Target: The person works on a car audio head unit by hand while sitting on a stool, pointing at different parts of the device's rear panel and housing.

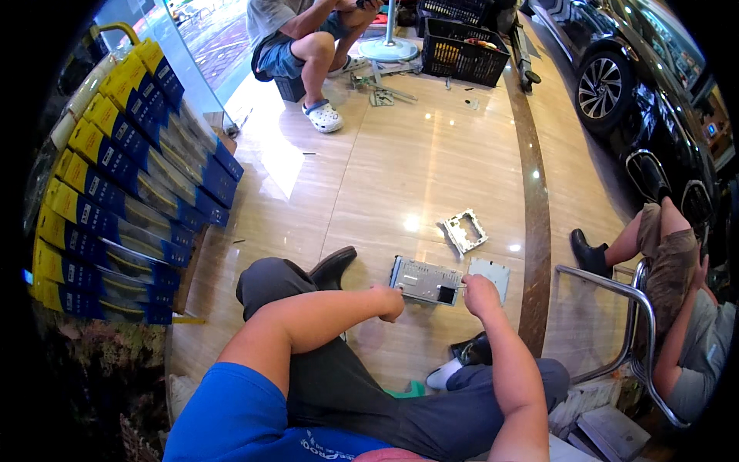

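A flat silver metal device case (426, 280), like a car stereo's housing, is in front of me between my knees, with a dark square at its right end. My left hand (387, 303) is closed at its near left corner, fingers gripping the edge. At the right end, my right hand (482, 296) is closed, with something thin and pale sticking out of the fingers toward the case; its kind is too small to tell. A flat silver metal plate (493, 276) lies on the floor, partly behind my right hand. Beyond it lies a whitish open rectangular frame (465, 232).
Blue and yellow hanging packages (115, 192) fill a rack at left. Ahead, a seated person (308, 54) is near black crates (464, 52) and a round stand base (389, 50). At right are a black car (616, 92), a chrome chair (643, 308) and another seated person (670, 239).
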A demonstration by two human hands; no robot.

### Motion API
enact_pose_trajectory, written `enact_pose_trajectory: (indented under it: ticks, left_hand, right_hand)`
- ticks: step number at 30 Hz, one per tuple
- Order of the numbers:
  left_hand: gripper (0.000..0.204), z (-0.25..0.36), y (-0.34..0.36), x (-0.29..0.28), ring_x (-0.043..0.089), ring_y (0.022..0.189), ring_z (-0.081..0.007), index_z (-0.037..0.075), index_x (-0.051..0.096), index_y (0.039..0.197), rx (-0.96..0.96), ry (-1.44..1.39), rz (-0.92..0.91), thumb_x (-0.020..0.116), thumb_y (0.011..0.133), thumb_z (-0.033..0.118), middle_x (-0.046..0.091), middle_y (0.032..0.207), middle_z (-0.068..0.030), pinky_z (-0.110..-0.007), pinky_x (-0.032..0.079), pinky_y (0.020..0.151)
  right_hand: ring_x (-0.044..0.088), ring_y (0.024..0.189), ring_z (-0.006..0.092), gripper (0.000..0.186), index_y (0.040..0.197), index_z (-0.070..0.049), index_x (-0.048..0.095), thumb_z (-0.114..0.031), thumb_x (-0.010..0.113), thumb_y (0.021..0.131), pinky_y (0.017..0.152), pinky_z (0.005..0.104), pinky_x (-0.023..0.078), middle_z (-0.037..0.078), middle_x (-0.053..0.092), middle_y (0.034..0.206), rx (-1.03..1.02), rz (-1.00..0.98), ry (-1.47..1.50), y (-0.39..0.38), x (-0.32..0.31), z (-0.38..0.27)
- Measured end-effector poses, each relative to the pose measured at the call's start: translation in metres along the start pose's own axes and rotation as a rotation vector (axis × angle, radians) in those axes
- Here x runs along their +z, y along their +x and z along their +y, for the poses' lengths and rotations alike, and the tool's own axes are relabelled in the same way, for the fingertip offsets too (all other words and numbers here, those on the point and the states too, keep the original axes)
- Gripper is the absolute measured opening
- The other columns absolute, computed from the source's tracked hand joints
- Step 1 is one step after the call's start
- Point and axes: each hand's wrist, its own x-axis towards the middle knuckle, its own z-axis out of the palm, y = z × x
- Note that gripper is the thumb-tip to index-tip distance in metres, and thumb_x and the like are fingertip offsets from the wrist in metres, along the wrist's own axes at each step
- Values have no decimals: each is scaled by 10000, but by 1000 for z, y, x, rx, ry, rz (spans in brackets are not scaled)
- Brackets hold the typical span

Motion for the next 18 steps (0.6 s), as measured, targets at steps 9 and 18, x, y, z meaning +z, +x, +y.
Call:
enact_pose_trajectory:
  ticks: [9,18]
  left_hand:
    - [529,3,3,2,469,1347,-337,173,547,1399,-6,-27,15,646,923,380,295,1599,-68,-624,463,964]
    - [591,-3,7,1,472,1347,-343,152,493,1441,-20,-20,-68,647,916,375,223,1630,-72,-609,463,969]
  right_hand:
    - [631,946,386,259,1076,-69,658,-37,552,842,836,470,521,204,640,1018,28,-28,-6,-4,-4,-7]
    - [638,937,386,248,1040,-61,672,-24,539,834,841,468,521,208,656,971,-6,37,14,4,4,-5]
